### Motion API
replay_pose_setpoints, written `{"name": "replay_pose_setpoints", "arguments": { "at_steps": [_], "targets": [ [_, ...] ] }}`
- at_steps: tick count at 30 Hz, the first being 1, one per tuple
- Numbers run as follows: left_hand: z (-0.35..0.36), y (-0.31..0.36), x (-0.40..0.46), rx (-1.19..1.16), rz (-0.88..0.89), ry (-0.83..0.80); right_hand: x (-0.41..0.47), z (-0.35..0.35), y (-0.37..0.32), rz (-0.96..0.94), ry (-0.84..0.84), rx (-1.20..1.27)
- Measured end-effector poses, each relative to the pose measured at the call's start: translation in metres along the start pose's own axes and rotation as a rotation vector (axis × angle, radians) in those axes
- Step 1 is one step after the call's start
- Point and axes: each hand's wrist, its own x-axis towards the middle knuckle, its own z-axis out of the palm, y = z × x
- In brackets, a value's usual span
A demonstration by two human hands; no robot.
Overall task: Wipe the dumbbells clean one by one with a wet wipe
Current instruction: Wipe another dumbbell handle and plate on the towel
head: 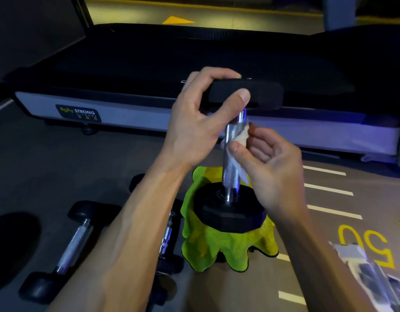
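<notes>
Fingers of the left hand curl over the top head of the upright dumbbell, thumb pressed on its near edge, so the weight stays standing on end while the handle is worked. The right hand pinches a wet wipe between thumb and forefingers and holds it against the right side of the knurled steel handle; the other fingers are loosely bent and hold nothing else.

Taking that upright dumbbell as the landmark, and going by size: behind it runs a treadmill with a pale side rail and a "Body Strong" label. Under it lies a green cloth, crumpled, with the lower head resting on top – probably there to keep the rubber off the floor and catch drips. To its left, two more dumbbells lie on their sides – one well apart, one just beside the cloth and largely hidden by the left forearm. To its lower right sits a blurred pale packet, perhaps the wipe pack; I cannot tell.

My judgement is that the handle is mid-wipe, with the heads and the other dumbbells possibly not yet done.
</notes>
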Motion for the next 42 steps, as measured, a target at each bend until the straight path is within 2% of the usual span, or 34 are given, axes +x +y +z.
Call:
{"name": "replay_pose_setpoints", "arguments": {
  "at_steps": [3, 7, 10, 13, 16, 21, 24, 27, 30, 32, 34, 36, 39, 42],
  "targets": [
    [-0.001, -0.001, 0.002, -0.018, -0.023, 0.004, 0.015, -0.004, 0.007, 0.084, -0.130, 0.067],
    [-0.002, -0.004, 0.003, -0.089, -0.030, -0.014, 0.029, -0.010, 0.004, 0.314, -0.410, 0.437],
    [-0.004, -0.005, 0.004, -0.174, -0.064, -0.039, 0.038, -0.007, -0.001, 0.373, -0.424, 0.654],
    [-0.006, -0.007, 0.002, -0.198, -0.056, -0.054, 0.033, 0.003, 0.000, 0.349, -0.370, 0.726],
    [-0.008, -0.003, -0.003, -0.171, -0.032, -0.066, 0.021, 0.008, 0.002, 0.272, -0.247, 0.624],
    [-0.001, 0.008, -0.007, -0.077, -0.001, -0.015, 0.005, 0.018, -0.002, -0.124, 0.092, -0.065],
    [0.007, 0.008, -0.007, 0.031, -0.010, 0.072, 0.006, 0.026, -0.005, -0.194, 0.245, -0.225],
    [0.006, 0.006, -0.007, 0.103, -0.049, 0.161, 0.001, 0.034, -0.008, -0.278, 0.237, -0.234],
    [-0.004, 0.000, -0.005, 0.089, -0.123, 0.189, -0.006, 0.039, -0.006, -0.451, 0.059, -0.434],
    [-0.009, -0.006, -0.002, 0.087, -0.165, 0.193, -0.004, 0.037, -0.005, -0.445, -0.075, -0.569],
    [-0.012, -0.008, 0.000, 0.083, -0.179, 0.188, -0.001, 0.032, -0.007, -0.415, -0.109, -0.612],
    [-0.013, -0.006, 0.000, 0.073, -0.176, 0.162, 0.001, 0.026, -0.011, -0.367, -0.089, -0.513],
    [-0.011, -0.001, -0.004, 0.071, -0.156, 0.118, 0.005, 0.017, -0.019, -0.204, -0.037, -0.238],
    [-0.011, 0.001, -0.005, 0.040, -0.138, 0.092, 0.011, 0.012, -0.017, -0.036, -0.056, -0.176]
  ]
}}
